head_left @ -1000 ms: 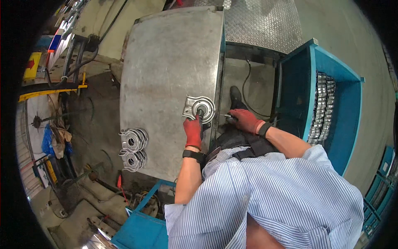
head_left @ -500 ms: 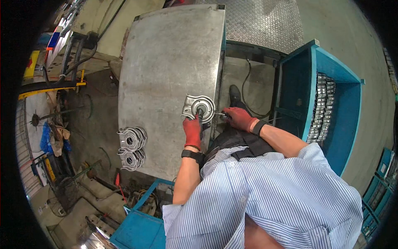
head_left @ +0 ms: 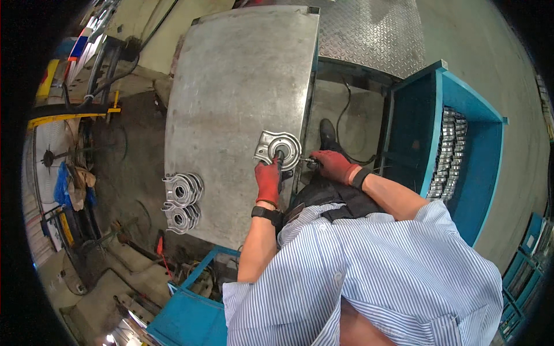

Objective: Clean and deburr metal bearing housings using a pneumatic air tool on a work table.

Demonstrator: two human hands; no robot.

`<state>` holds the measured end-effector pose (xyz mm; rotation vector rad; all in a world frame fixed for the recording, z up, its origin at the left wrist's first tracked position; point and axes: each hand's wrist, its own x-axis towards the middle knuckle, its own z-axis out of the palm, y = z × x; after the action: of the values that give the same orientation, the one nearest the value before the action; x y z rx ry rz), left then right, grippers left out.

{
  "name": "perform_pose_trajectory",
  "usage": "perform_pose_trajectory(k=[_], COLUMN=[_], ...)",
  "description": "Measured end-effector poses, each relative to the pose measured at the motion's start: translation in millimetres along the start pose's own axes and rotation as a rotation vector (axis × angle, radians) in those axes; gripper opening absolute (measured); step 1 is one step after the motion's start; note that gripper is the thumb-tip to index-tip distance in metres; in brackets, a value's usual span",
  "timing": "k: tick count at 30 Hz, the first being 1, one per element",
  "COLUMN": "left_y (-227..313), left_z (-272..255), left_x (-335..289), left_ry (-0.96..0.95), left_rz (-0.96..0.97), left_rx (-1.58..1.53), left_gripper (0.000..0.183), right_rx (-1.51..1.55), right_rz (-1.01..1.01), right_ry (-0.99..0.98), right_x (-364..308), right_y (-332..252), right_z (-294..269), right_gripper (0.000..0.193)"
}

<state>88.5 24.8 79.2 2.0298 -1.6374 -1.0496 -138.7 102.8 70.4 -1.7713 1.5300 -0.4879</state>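
A shiny stamped metal bracket (head_left: 266, 140) with a round ringed opening lies at the table's right edge. My left hand (head_left: 268, 181), in a red glove with dark fingers, is closed on its near side, one dark finger reaching over the ring's middle. My right hand (head_left: 336, 167), gloved alike, is closed round a small dark hand tool (head_left: 312, 164). The tool's thin metal tip points left at the bracket's right rim; whether it touches cannot be made out. Most of the tool's body is hidden in the glove.
Two short stacks of like brackets (head_left: 183, 190) lie at the near left of the metal table (head_left: 242, 75). On the right stands a blue bin (head_left: 482, 155) holding rows of metal parts (head_left: 450, 153). A dark cable (head_left: 344, 109) and a chequered steel plate (head_left: 375, 34) lie beyond.
The view has shifted slightly. Both hands, the bracket and the tool keep nearly the same positions relative to one another.
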Motion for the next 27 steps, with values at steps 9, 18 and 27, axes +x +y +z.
perform_pose_trajectory(k=[9,18,27], left_y=[19,-35,-166], left_z=[-8,-110,-272], left_x=[-9,-88,-108], left_ry=[0.006,0.272,0.781], left_rz=[-0.027,-0.207,-0.240], left_rx=[0.093,-0.160,0.431], left_gripper=[0.034,0.035,0.039], right_rx=[0.121,0.142,0.155], right_rz=[0.085,0.089,0.089], right_ry=[-0.030,0.061,0.015], right_x=[15,-6,-11], right_y=[-5,2,3], right_z=[-5,-12,-3], right_gripper=[0.040,0.038,0.030])
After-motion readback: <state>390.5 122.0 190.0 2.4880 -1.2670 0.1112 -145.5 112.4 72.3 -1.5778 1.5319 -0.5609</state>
